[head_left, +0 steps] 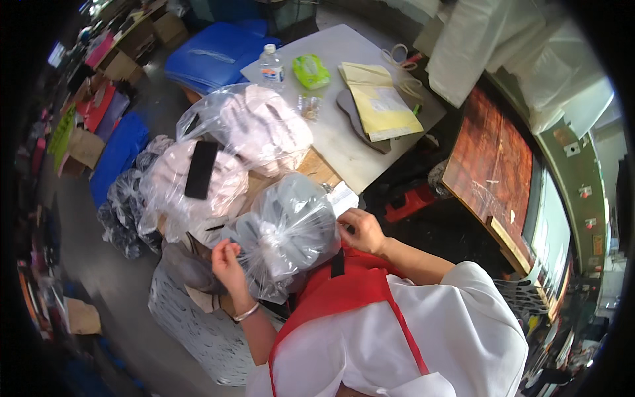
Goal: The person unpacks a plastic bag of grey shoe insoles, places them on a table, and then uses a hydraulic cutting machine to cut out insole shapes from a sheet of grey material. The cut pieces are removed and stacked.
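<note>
A clear plastic bag (294, 215) with grey contents sits close in front of me, its film gathered into a whitish bunch facing me. At the bag's left side is my left hand (228, 263), its fingers curled in; whatever they may hold is too small to make out. My right hand (362, 230) is at the opposite side, thumb and fingers pinched together against the bag's edge, and what lies between them is hidden. Beyond stand two clear bags of pale pink pieces, a left bag (162, 188) and a farther bag (264, 126). A black phone (201, 170) lies on the left one.
A pale tabletop (344, 162) holds a bottle (271, 66), a green packet (311, 71) and a yellow paper pad (380, 99). Scissors (399, 56) lie behind. To the right is a reddish wooden board (489, 172). Dark bags (122, 205) and a blue stool (211, 56) stand left.
</note>
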The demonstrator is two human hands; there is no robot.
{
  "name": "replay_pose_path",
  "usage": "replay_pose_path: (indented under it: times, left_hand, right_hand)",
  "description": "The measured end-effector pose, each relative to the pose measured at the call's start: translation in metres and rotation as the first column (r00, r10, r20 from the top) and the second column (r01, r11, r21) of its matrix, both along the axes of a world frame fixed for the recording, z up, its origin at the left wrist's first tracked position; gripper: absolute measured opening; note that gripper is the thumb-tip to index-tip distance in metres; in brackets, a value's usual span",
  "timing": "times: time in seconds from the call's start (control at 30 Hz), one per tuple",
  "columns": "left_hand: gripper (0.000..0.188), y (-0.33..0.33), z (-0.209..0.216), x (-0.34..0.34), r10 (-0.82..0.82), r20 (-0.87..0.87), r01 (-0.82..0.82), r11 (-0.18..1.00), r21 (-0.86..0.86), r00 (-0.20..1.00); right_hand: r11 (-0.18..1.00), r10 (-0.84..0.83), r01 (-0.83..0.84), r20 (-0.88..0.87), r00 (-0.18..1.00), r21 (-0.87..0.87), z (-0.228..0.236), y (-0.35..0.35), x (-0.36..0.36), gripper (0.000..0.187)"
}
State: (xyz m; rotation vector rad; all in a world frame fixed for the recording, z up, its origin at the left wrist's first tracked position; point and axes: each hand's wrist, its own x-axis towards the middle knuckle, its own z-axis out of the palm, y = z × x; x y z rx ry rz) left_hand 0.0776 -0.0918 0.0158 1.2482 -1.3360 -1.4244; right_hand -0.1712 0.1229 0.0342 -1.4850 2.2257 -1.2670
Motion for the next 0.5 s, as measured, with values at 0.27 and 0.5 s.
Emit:
replay_pose_path:
  times: [0.27,0.5]
  left_hand:
    - [0.018,0.049,0.078,-0.152,-0.391,0.191,0.432,0.857,-0.282,0.9]
    - [0.021,0.088,0.041,-0.262,-0.743,0.48,0.842,0.539,0.016,0.467]
  right_hand:
    - [0.874,-0.126,0.147,-0.075,0.989,0.463,-0.042,0.05,-0.083,0.025]
    - [0.889,-0.451,0.355,0.42,0.788,0.288,-0.086,0.055,-0.149,0.036]
